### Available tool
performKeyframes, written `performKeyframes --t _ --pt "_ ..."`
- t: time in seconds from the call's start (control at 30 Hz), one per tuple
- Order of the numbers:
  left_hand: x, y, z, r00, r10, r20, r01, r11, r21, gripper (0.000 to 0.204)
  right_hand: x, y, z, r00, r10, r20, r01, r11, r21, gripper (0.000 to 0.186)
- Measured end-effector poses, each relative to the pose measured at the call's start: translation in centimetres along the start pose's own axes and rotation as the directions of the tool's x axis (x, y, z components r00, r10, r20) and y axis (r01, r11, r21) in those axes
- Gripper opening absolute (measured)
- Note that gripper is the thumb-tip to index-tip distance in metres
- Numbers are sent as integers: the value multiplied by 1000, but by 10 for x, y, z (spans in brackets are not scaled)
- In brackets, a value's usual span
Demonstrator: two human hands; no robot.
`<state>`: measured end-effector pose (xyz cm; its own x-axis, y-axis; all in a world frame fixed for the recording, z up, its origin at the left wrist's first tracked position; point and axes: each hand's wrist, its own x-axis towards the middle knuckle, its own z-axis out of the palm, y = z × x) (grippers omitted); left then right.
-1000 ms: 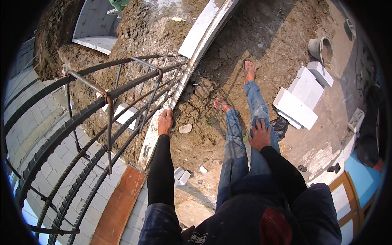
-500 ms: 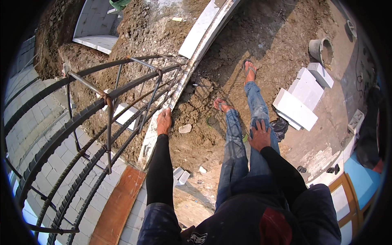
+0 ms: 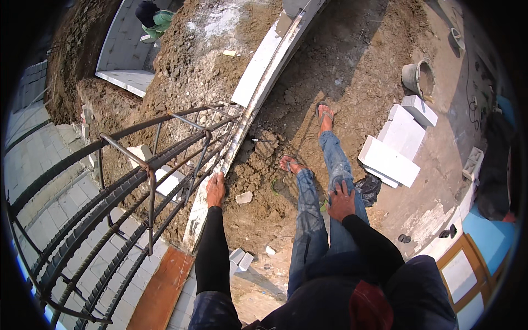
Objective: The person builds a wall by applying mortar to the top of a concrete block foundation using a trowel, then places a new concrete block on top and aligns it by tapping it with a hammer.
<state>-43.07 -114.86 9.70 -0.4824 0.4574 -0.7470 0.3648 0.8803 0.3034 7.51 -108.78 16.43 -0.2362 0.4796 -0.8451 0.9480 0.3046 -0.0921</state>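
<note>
My left hand grips the long white-splashed beam, its fingers together over the edge. This narrow beam runs slanting from the far middle down to the lower left. Next to my left hand, on its left, rises a cage of ribbed steel rebar, its bars tied with bent stirrups. My right hand lies flat on the thigh of my jeans, fingers spread, holding nothing.
White blocks are stacked at the right, near a grey bucket and a black plastic bag. A reddish-brown board lies lower left. Another person in green is at a block-lined pit, far left. Uneven soil surrounds my sandalled feet.
The view has shifted a little, so the ground and my feet sit lower in it. My hands stay on the beam and thigh. The person in green shows more fully.
</note>
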Motion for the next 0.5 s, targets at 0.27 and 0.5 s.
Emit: performKeyframes --t 0.27,0.5 --pt "-12 13 -4 999 12 -32 -11 1000 28 78 0 1 6 998 -11 -58 12 1000 23 57" --pt "-22 29 -5 997 56 -57 -54 998 21 71 -2 3 4 997 -12 -75 15 999 46 56"
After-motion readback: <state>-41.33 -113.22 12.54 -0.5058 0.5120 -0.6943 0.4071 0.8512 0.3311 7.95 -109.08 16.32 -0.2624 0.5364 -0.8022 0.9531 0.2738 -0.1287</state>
